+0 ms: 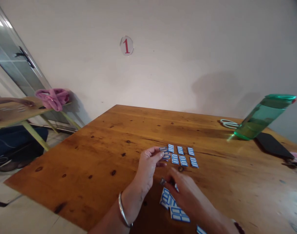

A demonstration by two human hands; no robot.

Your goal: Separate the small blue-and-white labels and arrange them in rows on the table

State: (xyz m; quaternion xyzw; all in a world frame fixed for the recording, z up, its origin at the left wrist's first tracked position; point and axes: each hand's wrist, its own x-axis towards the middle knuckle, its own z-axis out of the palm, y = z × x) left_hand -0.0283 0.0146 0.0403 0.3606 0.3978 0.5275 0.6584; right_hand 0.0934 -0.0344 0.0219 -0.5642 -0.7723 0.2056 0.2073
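Note:
My left hand pinches a small blue-bordered label sheet between thumb and fingers, just above the table. Beside it lie two short rows of similar label pieces, such as this label piece in the nearer row. My right hand is closer to me, blurred, with its fingers closed; a small greyish bit shows at the fingertips, too unclear to name. Under and beside that hand lies a loose group of larger blue-and-white label sheets, partly covered by it.
The wooden table carries a green bottle, a white cable and a dark flat case at the right. Left, another person's hand rests over a second table with a pink cloth item.

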